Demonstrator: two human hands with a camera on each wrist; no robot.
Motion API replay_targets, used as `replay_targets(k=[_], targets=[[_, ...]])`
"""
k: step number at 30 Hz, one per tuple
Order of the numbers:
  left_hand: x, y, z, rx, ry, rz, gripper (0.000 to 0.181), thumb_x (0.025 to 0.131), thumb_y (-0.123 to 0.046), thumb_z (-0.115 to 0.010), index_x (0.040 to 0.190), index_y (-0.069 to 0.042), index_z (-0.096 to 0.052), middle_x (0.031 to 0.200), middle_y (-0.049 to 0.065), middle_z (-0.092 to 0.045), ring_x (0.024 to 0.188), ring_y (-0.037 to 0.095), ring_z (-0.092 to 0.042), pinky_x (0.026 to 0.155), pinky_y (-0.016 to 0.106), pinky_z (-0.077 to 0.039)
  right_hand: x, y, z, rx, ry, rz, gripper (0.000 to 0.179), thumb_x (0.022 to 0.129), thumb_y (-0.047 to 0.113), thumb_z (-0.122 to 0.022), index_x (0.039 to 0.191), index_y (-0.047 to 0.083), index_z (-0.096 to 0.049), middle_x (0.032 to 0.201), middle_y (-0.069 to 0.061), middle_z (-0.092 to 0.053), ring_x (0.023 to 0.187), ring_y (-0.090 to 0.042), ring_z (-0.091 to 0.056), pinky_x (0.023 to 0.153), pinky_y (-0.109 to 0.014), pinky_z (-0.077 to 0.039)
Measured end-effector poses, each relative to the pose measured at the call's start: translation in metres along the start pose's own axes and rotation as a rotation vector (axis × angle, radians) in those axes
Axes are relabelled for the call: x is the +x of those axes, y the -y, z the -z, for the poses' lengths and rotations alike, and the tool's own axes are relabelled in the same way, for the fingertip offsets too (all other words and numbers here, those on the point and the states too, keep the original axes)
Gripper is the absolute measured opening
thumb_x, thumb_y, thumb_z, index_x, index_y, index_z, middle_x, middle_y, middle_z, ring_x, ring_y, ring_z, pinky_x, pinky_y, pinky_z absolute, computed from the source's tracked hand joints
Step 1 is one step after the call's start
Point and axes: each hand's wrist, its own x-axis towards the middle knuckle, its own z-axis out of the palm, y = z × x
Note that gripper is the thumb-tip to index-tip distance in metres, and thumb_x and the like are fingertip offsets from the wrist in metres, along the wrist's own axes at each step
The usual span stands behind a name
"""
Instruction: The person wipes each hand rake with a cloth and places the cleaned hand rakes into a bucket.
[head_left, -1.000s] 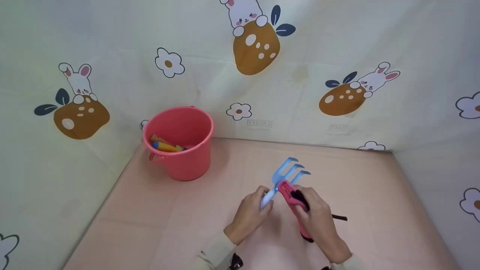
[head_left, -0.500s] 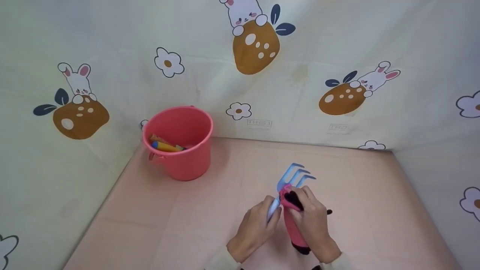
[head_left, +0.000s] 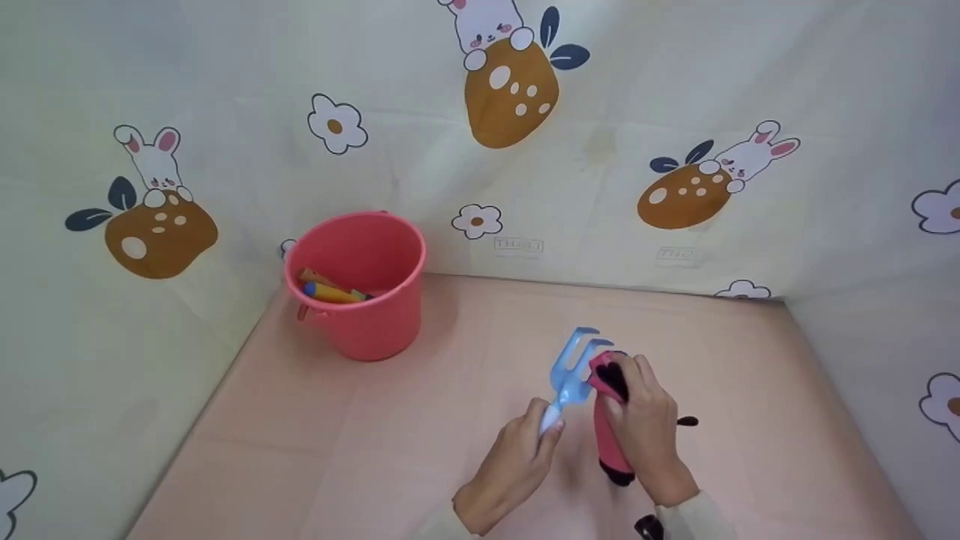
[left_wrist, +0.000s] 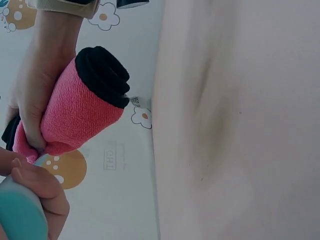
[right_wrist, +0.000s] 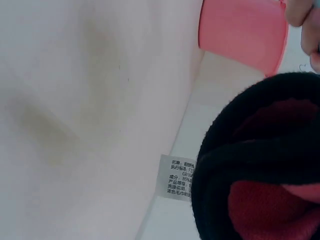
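- Rake (head_left: 571, 386): up off the counter (head_left: 337, 420), tines pointing away from the person, well to the right of the bucket (head_left: 382, 330).
- Left grip (head_left: 506, 459) has its fingers and thumb wrapped round the handle (left_wrist: 22, 212), which is white going to teal. Decent spot imo, since it keeps skin off the tines (head_left: 568, 349).
- I'd guess it's light and stiff. Painted metal or plastic, can't tell, but the smooth finish could turn a bit in the fingers, so hold it firmly near the neck. Doesn't look fragile.
- Right grip (head_left: 649, 431) is pinching a pink cloth (head_left: 611, 435) with black edging, bunched up by the rake's right side. It hides the right-hand tine from above, so can't say how tightly it's pressed there.
- Cloth looks like towelling, so soft and floppy. Bunching it in the fingers makes sense; the loose tail hanging below could snag on a tine. There's a printed tag (right_wrist: 175, 177) on it too.
- Bucket's at the back left near the wall (head_left: 247, 150), with a yellow tool (head_left: 334, 293) and some other bits inside. Not between the grips, so the cloth's the main thing in the way.
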Motion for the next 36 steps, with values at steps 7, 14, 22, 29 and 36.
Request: replay_targets(k=[7, 14, 22, 29, 36], targets=[[-0.001, 0.0, -0.004, -0.077, 0.037, 0.042, 0.022, 0.101, -0.029, -0.039, 0.102, -0.008, -0.043, 0.07, -0.007, -0.04, 0.054, -0.003, -0.04, 0.049, 0.014, -0.037, 0.002, -0.006, -0.008, -0.125, -0.002, 0.04, 0.035, 0.071, 0.008, -0.079, 0.1, 0.002, -0.058, 0.076, -0.01, -0.051, 0.05, -0.019, -0.052, 0.046, -0.033, -0.049], [0.0, -0.01, -0.006, -0.095, 0.057, 0.101, 0.022, 0.1, -0.028, -0.041, 0.102, -0.006, -0.043, 0.071, -0.006, -0.041, 0.053, -0.001, -0.041, 0.046, 0.014, -0.036, 0.001, -0.015, -0.013, -0.173, -0.056, 0.114, 0.037, 0.067, 0.012, -0.083, 0.092, 0.001, -0.058, 0.074, -0.012, -0.055, 0.047, -0.021, -0.054, 0.044, -0.032, -0.047], [0.007, -0.017, -0.001, 0.036, 0.06, 0.092, 0.02, 0.1, -0.026, -0.04, 0.099, -0.006, -0.041, 0.067, -0.006, -0.038, 0.049, 0.0, -0.039, 0.041, 0.014, -0.033, 0.005, -0.018, -0.005, -0.145, -0.124, 0.097, 0.034, 0.068, 0.007, -0.081, 0.091, 0.0, -0.058, 0.07, -0.011, -0.054, 0.047, -0.021, -0.053, 0.042, -0.033, -0.045], [0.009, -0.004, 0.018, 0.002, 0.041, 0.175, 0.018, 0.1, -0.024, -0.042, 0.101, -0.006, -0.043, 0.066, -0.005, -0.041, 0.049, 0.004, -0.039, 0.041, 0.016, -0.032, 0.021, -0.024, 0.017, -0.005, -0.123, -0.143, 0.027, 0.075, -0.003, -0.073, 0.097, -0.004, -0.058, 0.087, -0.018, -0.063, 0.071, -0.033, -0.065, 0.065, -0.048, -0.053], [0.012, 0.003, 0.027, -0.047, 0.023, 0.158, 0.021, 0.098, -0.029, -0.047, 0.103, -0.008, -0.045, 0.07, -0.003, -0.042, 0.054, 0.004, -0.041, 0.047, 0.017, -0.036, 0.015, -0.004, 0.02, 0.251, 0.134, -0.155, 0.027, 0.075, -0.002, -0.072, 0.1, 0.002, -0.063, 0.091, -0.005, -0.063, 0.079, -0.013, -0.057, 0.073, -0.014, -0.048]])
